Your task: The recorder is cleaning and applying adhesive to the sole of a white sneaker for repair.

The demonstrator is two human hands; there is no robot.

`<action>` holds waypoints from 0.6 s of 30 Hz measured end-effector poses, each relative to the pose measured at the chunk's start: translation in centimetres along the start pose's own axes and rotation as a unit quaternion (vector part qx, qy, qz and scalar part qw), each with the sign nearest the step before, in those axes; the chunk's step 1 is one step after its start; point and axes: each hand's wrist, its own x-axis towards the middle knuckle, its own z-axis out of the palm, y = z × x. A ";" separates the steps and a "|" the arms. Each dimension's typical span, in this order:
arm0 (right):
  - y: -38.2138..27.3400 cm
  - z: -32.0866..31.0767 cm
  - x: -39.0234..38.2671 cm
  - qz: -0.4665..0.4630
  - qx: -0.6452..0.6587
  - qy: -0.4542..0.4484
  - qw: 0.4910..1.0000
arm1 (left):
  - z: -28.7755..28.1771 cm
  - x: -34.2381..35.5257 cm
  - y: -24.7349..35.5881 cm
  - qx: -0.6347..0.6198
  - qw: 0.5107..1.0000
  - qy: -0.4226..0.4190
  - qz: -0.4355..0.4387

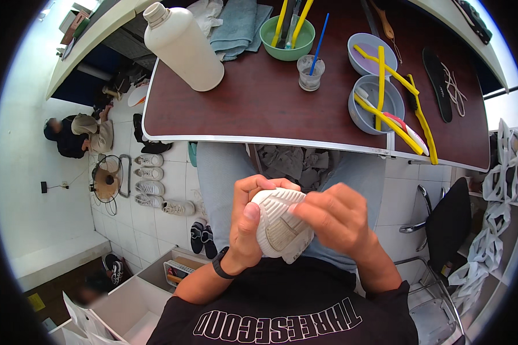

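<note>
My left hand (246,224) is wrapped round a white shoe (283,227), holding it with its grooved, grime-marked sole turned up toward me above my lap. My right hand (331,218) is closed, its fingers bent and pressed against the upper part of the sole. Its thumb and whatever may be pinched in it are hidden.
A dark red table (253,112) bears a white bottle (187,52), cloths, bowls (376,115), yellow-handled brushes, a cup and an insole. Several shoes (149,187) and a fan (106,178) are at left, near a seated person (72,135) and another figure lower down. A black chair (446,221) stands right.
</note>
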 end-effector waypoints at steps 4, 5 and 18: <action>0.4 0.1 -0.2 0.015 -0.014 -0.003 1.000 | 0.0 0.2 0.0 -0.010 1.000 -0.002 -0.004; 0.0 0.1 0.0 0.008 -0.004 -0.004 1.000 | 0.0 0.2 0.0 -0.017 1.000 -0.008 -0.002; 0.6 0.3 -0.1 0.003 0.007 0.007 1.000 | 0.0 0.1 -0.1 -0.029 1.000 0.000 -0.013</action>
